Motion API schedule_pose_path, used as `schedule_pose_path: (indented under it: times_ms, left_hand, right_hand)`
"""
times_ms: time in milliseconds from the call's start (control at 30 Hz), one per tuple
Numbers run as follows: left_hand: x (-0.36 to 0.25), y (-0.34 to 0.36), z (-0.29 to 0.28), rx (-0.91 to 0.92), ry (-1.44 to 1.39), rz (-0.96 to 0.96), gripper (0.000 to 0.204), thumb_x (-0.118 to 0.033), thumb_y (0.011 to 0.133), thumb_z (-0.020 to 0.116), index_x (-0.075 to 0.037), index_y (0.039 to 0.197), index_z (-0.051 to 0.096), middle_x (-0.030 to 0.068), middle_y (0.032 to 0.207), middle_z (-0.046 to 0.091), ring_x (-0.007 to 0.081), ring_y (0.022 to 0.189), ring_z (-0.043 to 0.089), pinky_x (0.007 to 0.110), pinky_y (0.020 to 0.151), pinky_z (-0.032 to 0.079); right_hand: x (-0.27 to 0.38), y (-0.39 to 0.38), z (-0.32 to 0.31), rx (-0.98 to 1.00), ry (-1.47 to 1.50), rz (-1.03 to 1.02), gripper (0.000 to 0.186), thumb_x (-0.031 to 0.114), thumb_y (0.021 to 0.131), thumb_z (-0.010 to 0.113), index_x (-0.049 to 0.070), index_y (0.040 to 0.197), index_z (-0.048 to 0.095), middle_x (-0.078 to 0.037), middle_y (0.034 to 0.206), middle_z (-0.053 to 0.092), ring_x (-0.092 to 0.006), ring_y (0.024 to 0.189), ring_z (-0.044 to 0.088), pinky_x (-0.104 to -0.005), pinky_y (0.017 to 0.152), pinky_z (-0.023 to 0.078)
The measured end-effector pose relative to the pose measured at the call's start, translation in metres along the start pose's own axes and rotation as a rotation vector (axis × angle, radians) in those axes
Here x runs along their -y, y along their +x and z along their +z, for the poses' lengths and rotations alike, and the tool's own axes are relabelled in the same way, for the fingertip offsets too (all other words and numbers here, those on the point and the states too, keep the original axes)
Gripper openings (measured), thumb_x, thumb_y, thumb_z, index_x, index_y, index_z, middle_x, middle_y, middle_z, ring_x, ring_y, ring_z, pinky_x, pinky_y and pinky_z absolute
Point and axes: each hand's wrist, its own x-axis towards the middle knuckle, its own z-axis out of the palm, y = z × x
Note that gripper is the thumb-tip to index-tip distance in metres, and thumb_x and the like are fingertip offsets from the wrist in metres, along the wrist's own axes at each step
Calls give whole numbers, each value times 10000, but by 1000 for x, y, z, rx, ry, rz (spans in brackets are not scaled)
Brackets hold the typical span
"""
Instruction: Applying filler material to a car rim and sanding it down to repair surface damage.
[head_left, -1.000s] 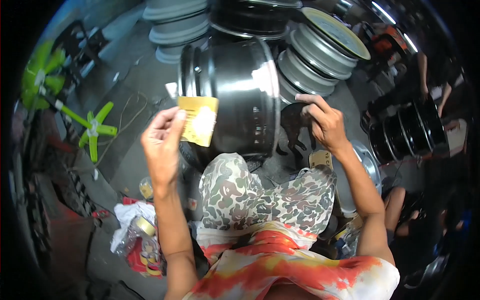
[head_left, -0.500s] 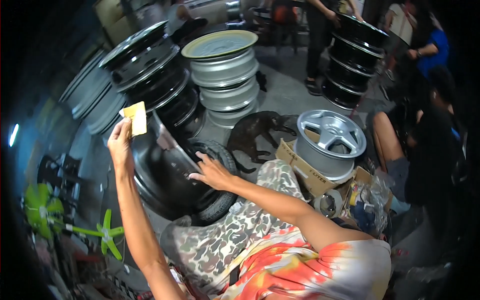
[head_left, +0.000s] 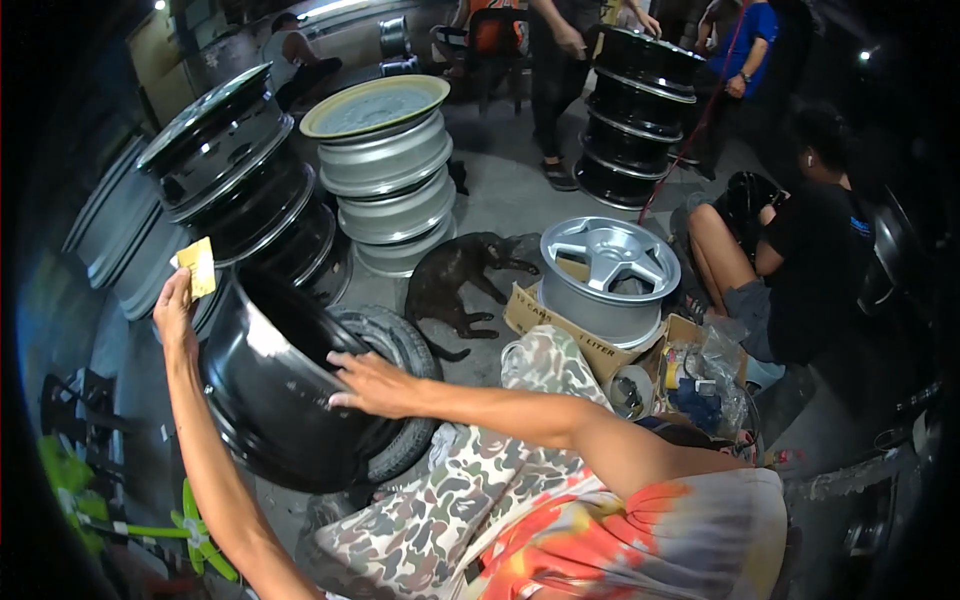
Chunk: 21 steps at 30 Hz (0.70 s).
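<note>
Sandpaper (head_left: 199, 267), a small yellow piece, is pinched in the fingers of the left hand (head_left: 176, 312), which is raised at the upper left edge of a black wheel rim (head_left: 285, 385). The rim is tilted on its side, with its open barrel turned up toward the camera, and it rests on a black tyre (head_left: 405, 395) lying on the floor just in front of the person's knees. The right hand (head_left: 372, 385) is laid flat on the near edge of the rim, with the fingers spread wide and nothing gripped between them.

Behind the rim, a leaning stack of black rims (head_left: 240, 190) is seen, and beside it a stack of silver rims (head_left: 390, 175) with a pale disc on top. A dark cat (head_left: 455, 280) is stretched on the concrete floor between the silver stack and a silver five-spoke wheel (head_left: 610, 275), which is set on a cardboard box (head_left: 560, 325). A seated person in a black shirt (head_left: 810, 270) is at the right, near another stack of black rims (head_left: 635, 110).
</note>
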Motion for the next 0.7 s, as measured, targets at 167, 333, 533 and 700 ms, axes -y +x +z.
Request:
schedule_pose_path:
  times_ms: [167, 333, 533, 700]
  left_hand:
    - [10, 5, -57, -79, 34, -98, 336, -232, 925, 701, -2, 1168, 671, 68, 1103, 709, 153, 1018, 672, 288, 903, 512]
    - [-1, 1, -12, -91, -15, -152, 350, -303, 908, 703, -65, 1165, 684, 50, 1089, 705, 161, 998, 656, 365, 901, 491]
    - [4, -3, -56, -70, -151, -128, 256, -135, 895, 707, 41, 1079, 674, 92, 984, 715, 139, 886, 674, 247, 789, 522]
    - [-4, -11, -95, -83, -47, -154, 271, -147, 911, 697, 41, 1104, 661, 91, 1000, 711, 144, 893, 677, 266, 834, 536]
  right_hand:
    - [50, 14, 41, 14, 53, -67, 587, 446, 968, 544, -94, 1195, 591, -295, 1411, 437, -417, 1146, 547, -473, 972, 436]
    - [62, 29, 21, -12, -150, -107, 619, 437, 916, 621, -87, 1240, 556, -318, 1400, 439, -378, 1096, 576, -458, 933, 451]
    - [99, 35, 45, 4, -110, -156, 660, 403, 912, 649, -101, 1306, 491, -328, 1450, 379, -405, 1037, 576, -459, 959, 442]
    - [88, 52, 36, 174, 253, -275, 697, 520, 908, 607, -18, 1343, 531, -286, 1500, 358, -403, 1193, 538, -481, 1016, 422]
